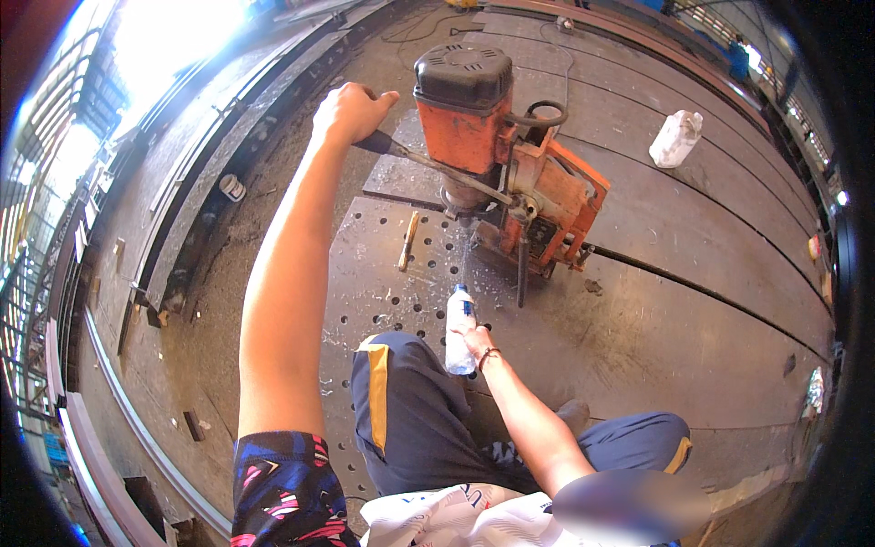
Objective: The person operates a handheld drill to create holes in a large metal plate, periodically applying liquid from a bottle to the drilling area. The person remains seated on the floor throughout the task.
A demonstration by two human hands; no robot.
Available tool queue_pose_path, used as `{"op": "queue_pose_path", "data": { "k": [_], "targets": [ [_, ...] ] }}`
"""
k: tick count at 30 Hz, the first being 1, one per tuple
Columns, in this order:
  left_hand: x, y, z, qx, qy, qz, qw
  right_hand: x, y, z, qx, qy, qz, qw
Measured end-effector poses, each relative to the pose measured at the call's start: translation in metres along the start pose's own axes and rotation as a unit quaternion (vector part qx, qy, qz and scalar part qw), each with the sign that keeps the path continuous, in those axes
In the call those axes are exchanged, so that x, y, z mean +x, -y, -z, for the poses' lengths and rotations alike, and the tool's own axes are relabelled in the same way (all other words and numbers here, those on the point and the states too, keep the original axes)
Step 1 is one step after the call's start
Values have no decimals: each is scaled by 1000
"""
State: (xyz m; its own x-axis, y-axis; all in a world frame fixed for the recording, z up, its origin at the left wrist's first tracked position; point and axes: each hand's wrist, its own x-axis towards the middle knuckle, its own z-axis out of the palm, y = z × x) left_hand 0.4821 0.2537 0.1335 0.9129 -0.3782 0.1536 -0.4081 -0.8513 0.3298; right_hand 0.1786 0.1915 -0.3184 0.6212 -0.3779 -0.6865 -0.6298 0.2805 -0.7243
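Note:
An orange magnetic drill (465,137) with a black motor cap stands upright on a steel plate (365,273) drilled with rows of holes. My left hand (351,114) is closed at the black-gripped feed lever (381,143) on its left side, thumb sticking out. Low in front of the drill, my right hand (476,341) grips a clear plastic water bottle (460,319), neck tilted toward the drill bit. A thin stream runs from the bottle's top to the cutting spot. Metal shavings lie around the bit. Left of it rests a wooden-handled brush (408,242).
A whitish plastic jug (676,139) stands on the plates at the far right. Long steel beams (196,191) run along the left, with a small white bucket (232,188) beside them. My bent legs (410,410) are close in front of the drill.

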Motion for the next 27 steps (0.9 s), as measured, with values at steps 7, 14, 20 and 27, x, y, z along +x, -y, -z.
{"op": "queue_pose_path", "data": {
  "k": [7, 14, 20, 27],
  "targets": [
    [1, 4, 1, 8, -8, -3, 1000, 1, 0, -2, -1, 1, 0, 1000],
    [1, 2, 0, 7, -7, -4, 1000, 5, -4, -2, -5, 0, -1, 1000],
    [2, 3, -1, 0, -2, -13, 1000, 7, -10, -2, -15, -6, 1, 1000],
    [4, 6, -3, 3, -8, -5, 1000, 8, -7, -3, -21, -21, 1, 1000]
  ]
}}
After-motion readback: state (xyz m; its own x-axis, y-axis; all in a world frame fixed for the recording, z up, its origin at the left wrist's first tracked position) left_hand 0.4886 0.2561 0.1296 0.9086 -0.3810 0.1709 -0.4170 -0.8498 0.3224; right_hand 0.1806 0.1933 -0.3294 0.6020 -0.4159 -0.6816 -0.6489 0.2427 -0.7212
